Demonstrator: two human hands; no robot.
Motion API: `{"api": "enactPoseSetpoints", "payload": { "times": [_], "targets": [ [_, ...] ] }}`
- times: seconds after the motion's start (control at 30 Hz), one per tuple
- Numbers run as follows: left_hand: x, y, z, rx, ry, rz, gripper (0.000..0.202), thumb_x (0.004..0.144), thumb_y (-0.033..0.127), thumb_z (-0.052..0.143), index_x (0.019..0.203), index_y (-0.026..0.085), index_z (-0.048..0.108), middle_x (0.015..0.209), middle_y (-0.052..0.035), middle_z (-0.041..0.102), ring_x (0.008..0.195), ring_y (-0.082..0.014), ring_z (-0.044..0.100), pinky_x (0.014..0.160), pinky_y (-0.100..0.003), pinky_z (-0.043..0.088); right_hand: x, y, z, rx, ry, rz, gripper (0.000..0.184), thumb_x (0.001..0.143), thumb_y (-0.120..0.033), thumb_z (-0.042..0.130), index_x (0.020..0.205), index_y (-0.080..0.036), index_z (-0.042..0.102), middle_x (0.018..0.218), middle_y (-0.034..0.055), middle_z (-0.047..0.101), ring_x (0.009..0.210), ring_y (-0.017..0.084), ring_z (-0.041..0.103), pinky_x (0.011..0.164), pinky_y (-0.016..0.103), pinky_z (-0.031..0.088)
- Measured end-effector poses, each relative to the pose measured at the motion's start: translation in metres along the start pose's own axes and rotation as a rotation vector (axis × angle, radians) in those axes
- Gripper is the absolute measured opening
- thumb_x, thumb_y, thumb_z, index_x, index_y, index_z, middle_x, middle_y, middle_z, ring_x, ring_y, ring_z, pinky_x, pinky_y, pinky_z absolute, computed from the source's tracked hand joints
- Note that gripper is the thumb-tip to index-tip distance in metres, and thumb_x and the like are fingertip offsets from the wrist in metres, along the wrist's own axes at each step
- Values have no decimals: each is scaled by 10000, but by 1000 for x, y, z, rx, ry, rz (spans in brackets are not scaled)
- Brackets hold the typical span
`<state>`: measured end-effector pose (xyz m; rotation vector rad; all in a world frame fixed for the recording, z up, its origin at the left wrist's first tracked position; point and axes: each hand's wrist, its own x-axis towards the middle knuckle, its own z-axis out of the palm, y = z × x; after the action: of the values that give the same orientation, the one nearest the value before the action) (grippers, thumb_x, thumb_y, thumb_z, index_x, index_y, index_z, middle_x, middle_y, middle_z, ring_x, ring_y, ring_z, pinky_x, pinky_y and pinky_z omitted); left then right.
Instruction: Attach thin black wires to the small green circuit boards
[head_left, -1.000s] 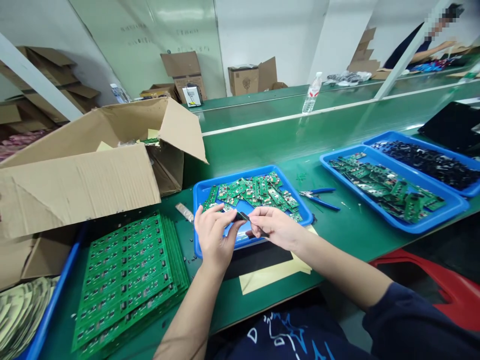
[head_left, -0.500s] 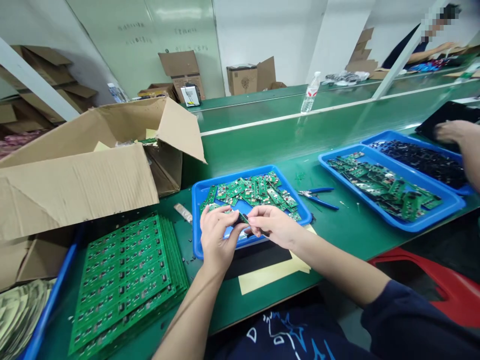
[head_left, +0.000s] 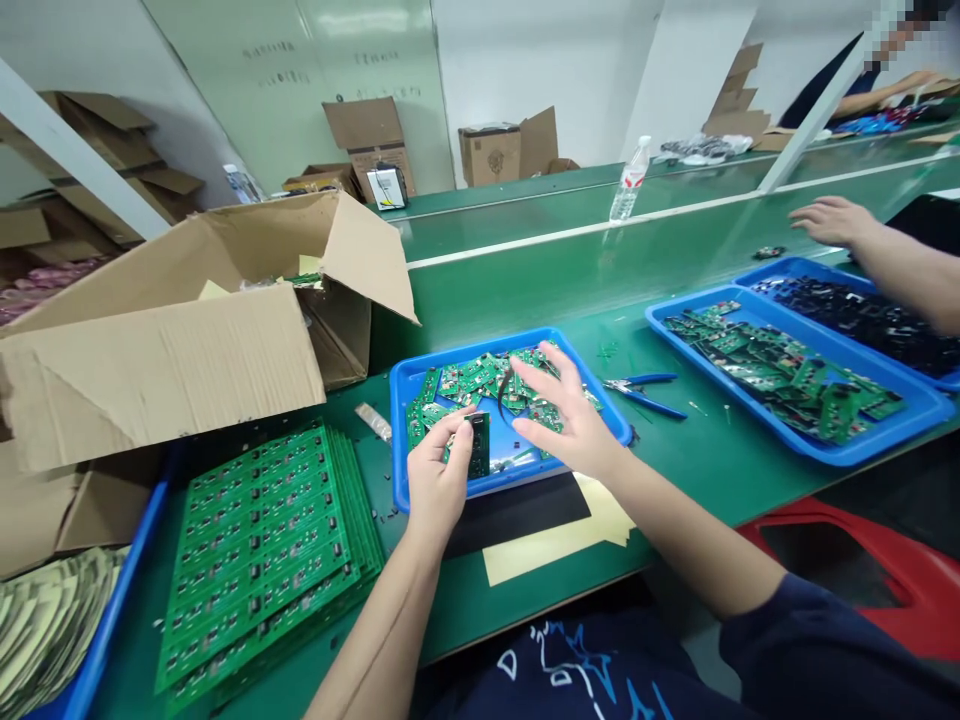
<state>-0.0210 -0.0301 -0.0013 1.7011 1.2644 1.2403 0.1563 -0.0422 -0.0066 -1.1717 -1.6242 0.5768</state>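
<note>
two bare hands over a blue tray (head_left: 397,430) on the green worktop (head_left: 716,465). left hand (head_left: 436,475) pinching one small circuit board (head_left: 478,447) between thumb and fingers, board upright-ish above the tray's near side. right hand (head_left: 571,420) spread, fingers apart, above the same tray; thin dark curved strip (head_left: 503,398) right by its fingertips, cannot tell if held. loose boards (head_left: 487,378) piled in the tray under both hands. blue-handled pliers (head_left: 627,386) just right of the tray. black sheet (head_left: 517,522) and yellow paper (head_left: 536,552) at its near edge. stack of big board panels (head_left: 259,550) to the left, cardboard box (head_left: 165,370) behind that. second blue tray (head_left: 892,442) at right, full of boards; black parts (head_left: 874,325) in another beyond. co-worker's hand (head_left: 836,220) blurred above that one.
</note>
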Motion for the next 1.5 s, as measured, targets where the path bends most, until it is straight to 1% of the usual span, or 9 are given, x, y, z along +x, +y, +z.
{"api": "enactPoseSetpoints", "payload": {
  "times": [0.1, 0.27, 0.63, 0.8, 0.93, 1.0, 1.1, 1.3, 1.5],
  "targets": [
    [0, 2, -1, -16, -25, -51, 253, 800, 347, 505, 742, 156, 660, 766, -35, 704, 743, -182, 642, 695, -266, 492, -1, 1, -1, -196, 64, 18, 816, 767, -360, 628, 1427, -380, 149, 1434, 98, 157, 1273, 328, 366, 991, 551, 381],
    [0, -1, 3, -14, -93, -72, 246, 786, 343, 498, 689, 159, 629, 669, -11, 653, 652, -150, 589, 629, -239, 449, -4, -4, 11, 3, -108, 29, 1062, 812, -254, 596, 1370, -279, -307, 1003, 83, 594, 834, 209, 625, 804, 463, 534],
    [-6, -3, 13, 34, -240, -44, 288, 829, 375, 437, 684, 171, 580, 564, 14, 563, 523, -124, 525, 535, -230, 432, -14, 8, 21, -90, 0, -264, 814, 890, -246, 475, 1440, -226, -124, 855, 43, 615, 762, 175, 599, 770, 362, 528],
    [-3, -7, 13, 146, -313, 77, 205, 781, 367, 542, 795, 192, 648, 858, -63, 694, 853, -221, 625, 803, -353, 463, -29, 19, 10, -91, 15, -176, 820, 892, -252, 466, 1437, -233, -146, 845, 36, 625, 759, 167, 607, 775, 348, 527],
    [10, -16, -1, 581, -142, 231, 253, 817, 356, 525, 965, 189, 643, 1014, -118, 681, 1005, -289, 592, 916, -482, 406, -34, 35, -31, -235, -3, -176, 828, 872, -245, 481, 1446, -198, -115, 841, 48, 644, 754, 176, 611, 764, 355, 527],
    [16, -20, -8, 842, -85, 180, 292, 814, 324, 533, 1035, 156, 626, 1081, -166, 648, 1078, -339, 552, 947, -569, 355, -32, 43, -66, -364, 8, -164, 789, 863, -234, 473, 1458, -185, -43, 839, 52, 646, 747, 181, 607, 765, 364, 521],
    [17, -25, -11, 1119, -161, 26, 398, 812, 304, 539, 1145, 89, 574, 1245, -245, 540, 1224, -416, 417, 930, -693, 285, -30, 49, -125, -653, 60, -76, 744, 844, -199, 472, 1463, -159, 60, 848, 69, 642, 751, 191, 596, 769, 368, 504],
    [15, -28, -5, 1195, -310, -54, 423, 845, 299, 499, 1218, 101, 520, 1330, -227, 475, 1282, -366, 372, 990, -691, 221, -40, 66, -206, -1207, 68, 108, 618, 804, -97, 480, 1402, -126, 324, 759, 122, 618, 666, 209, 553, 607, 333, 406],
    [15, -25, -8, 1145, -342, -105, 414, 834, 332, 518, 1201, 140, 522, 1331, -207, 474, 1292, -352, 359, 985, -690, 239, -56, 124, -242, -1294, 67, -63, 456, 907, -204, 350, 1361, -214, 393, 596, 67, 500, 551, 192, 466, 527, 317, 303]
  ]
}}
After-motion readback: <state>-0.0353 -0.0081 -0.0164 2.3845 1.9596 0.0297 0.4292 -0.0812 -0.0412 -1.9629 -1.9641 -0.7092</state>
